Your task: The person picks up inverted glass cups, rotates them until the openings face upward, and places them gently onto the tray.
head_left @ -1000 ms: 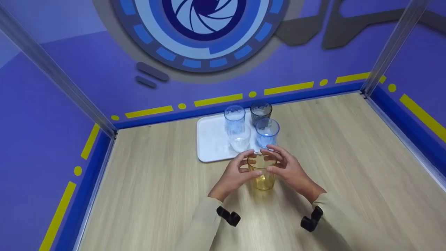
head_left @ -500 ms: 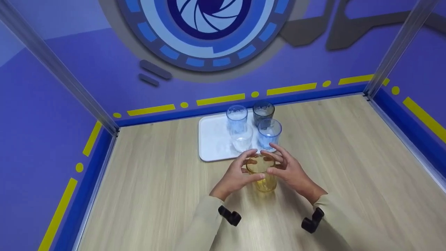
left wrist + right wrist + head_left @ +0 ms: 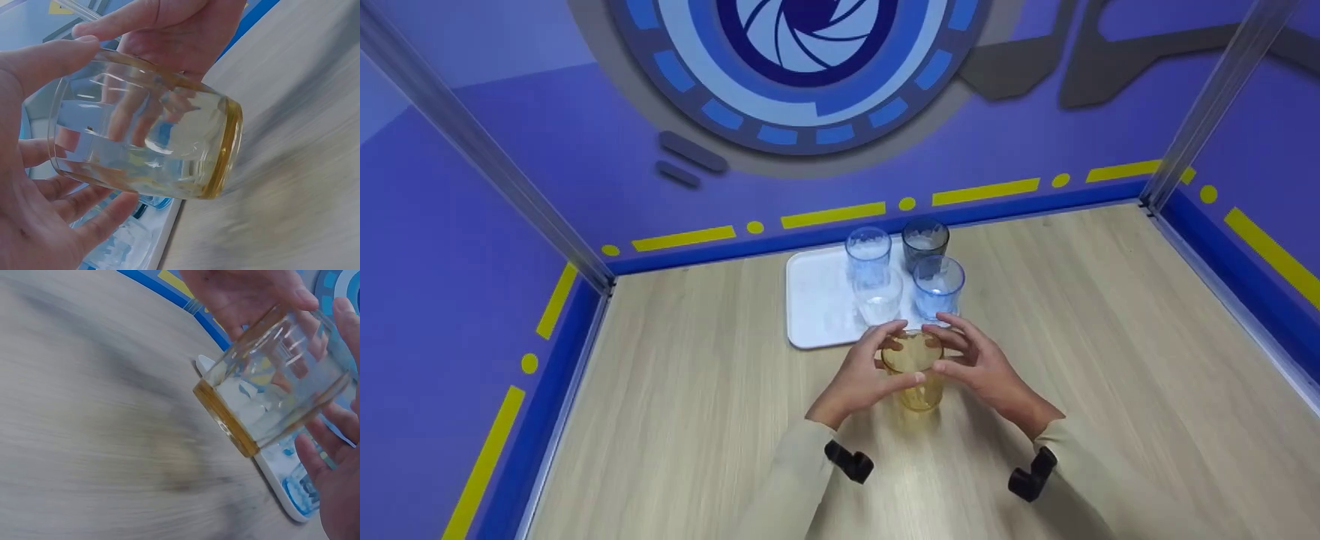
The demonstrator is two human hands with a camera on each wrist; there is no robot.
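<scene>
Both hands' grip lifted yellow glass (image 3: pixel 913 371) slightly leftward

A pale wood-grain tabletop (image 3: pixel 1110 360) is boxed in by purple walls (image 3: pixel 472 247) with yellow dashes; the far wall carries a blue circular emblem (image 3: pixel 802 67).

Five tumblers — one yellow (image 3: pixel 913 371), two blue (image 3: pixel 937 289), one grey (image 3: pixel 925 241), one clear (image 3: pixel 877 298) — one tray (image 3: pixel 817 300).

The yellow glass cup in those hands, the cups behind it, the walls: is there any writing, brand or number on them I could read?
None: no words, brands or numbers show in any view.
Yellow glass cup: plain.
White plastic tray: plain.
Purple back wall: only shapes, a blue round emblem and yellow dashes.
</scene>
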